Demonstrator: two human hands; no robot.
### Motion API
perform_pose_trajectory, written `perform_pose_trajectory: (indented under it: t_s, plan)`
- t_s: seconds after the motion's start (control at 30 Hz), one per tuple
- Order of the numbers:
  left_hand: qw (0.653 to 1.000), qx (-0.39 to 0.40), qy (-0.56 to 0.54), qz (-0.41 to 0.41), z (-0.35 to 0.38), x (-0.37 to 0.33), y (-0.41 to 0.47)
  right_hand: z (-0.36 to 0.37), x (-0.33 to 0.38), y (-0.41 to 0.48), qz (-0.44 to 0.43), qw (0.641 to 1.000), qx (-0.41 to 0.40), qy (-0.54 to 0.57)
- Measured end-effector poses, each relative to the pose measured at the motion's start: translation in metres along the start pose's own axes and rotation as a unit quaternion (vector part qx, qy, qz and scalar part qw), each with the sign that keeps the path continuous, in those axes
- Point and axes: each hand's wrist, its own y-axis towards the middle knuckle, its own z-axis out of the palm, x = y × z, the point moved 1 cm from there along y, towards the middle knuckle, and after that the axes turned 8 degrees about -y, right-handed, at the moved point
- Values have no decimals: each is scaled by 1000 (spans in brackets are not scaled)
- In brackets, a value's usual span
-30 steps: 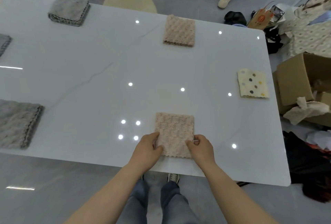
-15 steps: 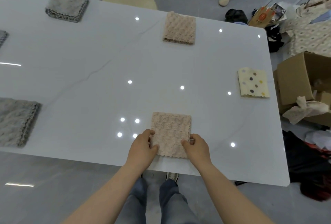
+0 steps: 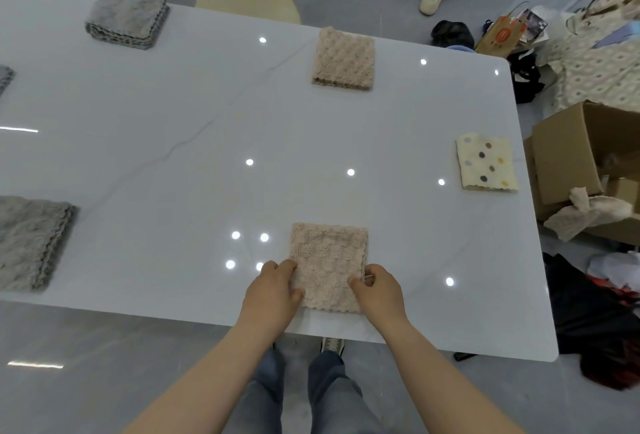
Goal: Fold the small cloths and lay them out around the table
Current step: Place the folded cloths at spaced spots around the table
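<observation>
a white tabletop (image 3: 173, 104) fills the view, with a cardboard box (image 3: 571, 163) on the floor to its right. folded cloths already sit round its edges: a left grey cloth (image 3: 31, 243), a far grey cloth (image 3: 126, 17), a far pink cloth (image 3: 343, 58) and a dotted cloth (image 3: 486, 163) at the right side. the near pink cloth (image 3: 329, 260) lies flat and folded square just inside the near edge, in front of the person. the left hand (image 3: 273, 289) grips its left edge, thumb on top and fingers curled at the side. the right hand (image 3: 379, 293) does the same on the right edge, thumb pressed on the pile. the step in hand looks like the last squaring of this cloth in its place. the next move would call for both hands to let go without dragging the corners, then to reach for another loose cloth, perhaps from the box. against a second ago little differs: the grips are the same and the cloth has barely shifted.
</observation>
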Motion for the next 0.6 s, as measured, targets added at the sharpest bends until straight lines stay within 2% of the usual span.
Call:
perform_pose_trajectory:
  t_s: [0.17, 0.3, 0.6]
  plan:
    - [998, -52, -47, -1, -3, 1, -6, -6, 3, -7, 21, 999, -9, 35]
    - [994, -80, -73, 10, -11, 1, -11, -13, 6, -15, -6, 997, -75, 14]
    - [991, -76, -109, 24, -28, 2, -24, -15, 24, -36, -45, 995, -88, 32]
